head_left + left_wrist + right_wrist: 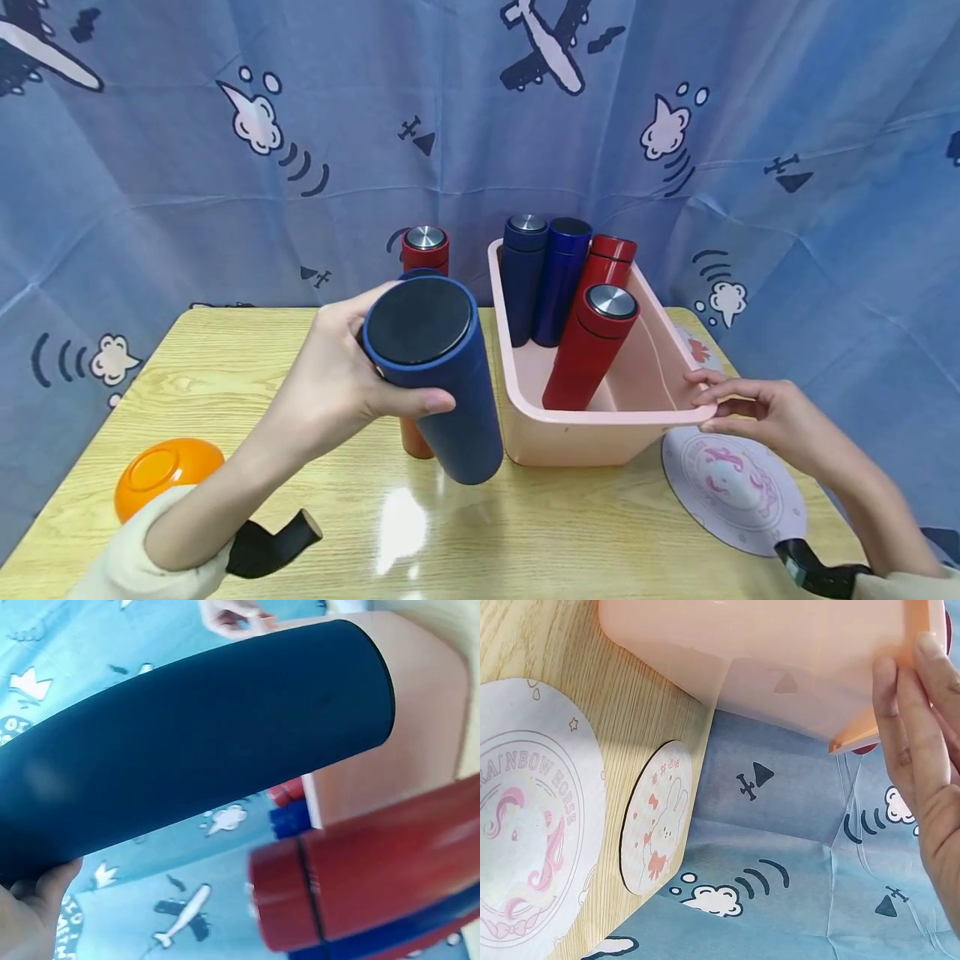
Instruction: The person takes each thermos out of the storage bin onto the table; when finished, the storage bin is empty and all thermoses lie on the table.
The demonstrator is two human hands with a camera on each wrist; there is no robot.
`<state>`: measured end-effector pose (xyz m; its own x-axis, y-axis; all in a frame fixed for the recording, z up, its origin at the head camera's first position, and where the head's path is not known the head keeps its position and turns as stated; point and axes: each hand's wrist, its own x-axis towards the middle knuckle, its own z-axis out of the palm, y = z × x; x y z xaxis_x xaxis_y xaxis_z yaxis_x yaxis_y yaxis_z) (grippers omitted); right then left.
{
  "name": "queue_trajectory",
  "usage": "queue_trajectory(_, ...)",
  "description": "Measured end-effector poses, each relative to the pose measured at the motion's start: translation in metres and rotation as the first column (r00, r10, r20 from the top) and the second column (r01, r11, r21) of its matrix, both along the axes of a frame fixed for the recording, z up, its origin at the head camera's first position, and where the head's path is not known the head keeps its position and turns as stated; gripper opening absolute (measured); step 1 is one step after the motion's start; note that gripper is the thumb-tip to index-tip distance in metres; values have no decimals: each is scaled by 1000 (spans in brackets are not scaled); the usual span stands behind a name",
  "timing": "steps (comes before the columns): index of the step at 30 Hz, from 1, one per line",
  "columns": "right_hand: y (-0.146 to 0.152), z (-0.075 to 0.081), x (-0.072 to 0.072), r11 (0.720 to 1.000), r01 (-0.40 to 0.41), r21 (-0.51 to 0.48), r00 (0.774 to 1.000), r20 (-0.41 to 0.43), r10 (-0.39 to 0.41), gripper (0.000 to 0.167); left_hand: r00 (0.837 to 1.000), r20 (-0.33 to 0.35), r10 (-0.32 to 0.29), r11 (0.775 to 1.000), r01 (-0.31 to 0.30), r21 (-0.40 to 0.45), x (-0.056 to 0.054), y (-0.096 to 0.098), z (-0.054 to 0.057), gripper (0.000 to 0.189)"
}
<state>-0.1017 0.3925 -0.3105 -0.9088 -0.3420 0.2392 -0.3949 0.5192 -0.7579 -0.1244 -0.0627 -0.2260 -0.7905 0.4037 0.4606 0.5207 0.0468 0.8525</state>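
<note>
My left hand [348,362] grips a blue thermos bottle [467,417] with a black lid, near its top. The bottle is tilted and held up left of the pink bin [570,442]; its dark body [202,742] fills much of the left wrist view. My right hand [757,408] pinches the bin's right front rim between thumb and fingers. Inside the bin lean a navy thermos [523,283], a shiny blue thermos [558,287], and two red thermoses, the nearer [588,354] with a silver lid top. Behind the held bottle stands another red thermos [426,250], partly hidden.
An orange bowl [168,467] lies upside down at the left of the wooden table [247,358]. To the right of the bin are a round rainbow-horse mat [735,492] and a rabbit mat [656,825]. A blue patterned curtain [360,100] hangs behind.
</note>
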Motion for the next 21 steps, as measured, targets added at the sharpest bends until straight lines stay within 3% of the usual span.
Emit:
queue_trajectory(1, 0, 0, 0, 1000, 1, 0, 1000, -1, -1, 31, 999, 49, 18, 1000, -17, -13, 10, 0, 10, 67)
queue_trajectory(2, 0, 1, 0, 1000, 4, 1, 1000, 0, -4, 30, 996, 84, 21, 1000, -19, -25, 11, -1, 9, 66)
queue_trajectory(7, -1, 1, 0, 1000, 25, 15, 999, 23, -25, 29, 981, 193, 16, 998, -5, -58, 9, -10, -5, 65)
queue_trajectory(21, -1, 0, 0, 999, -36, -30, 999, -26, 35, 30, 963, 269, -14, 998, 30, -56, 6, -38, -49, 60)
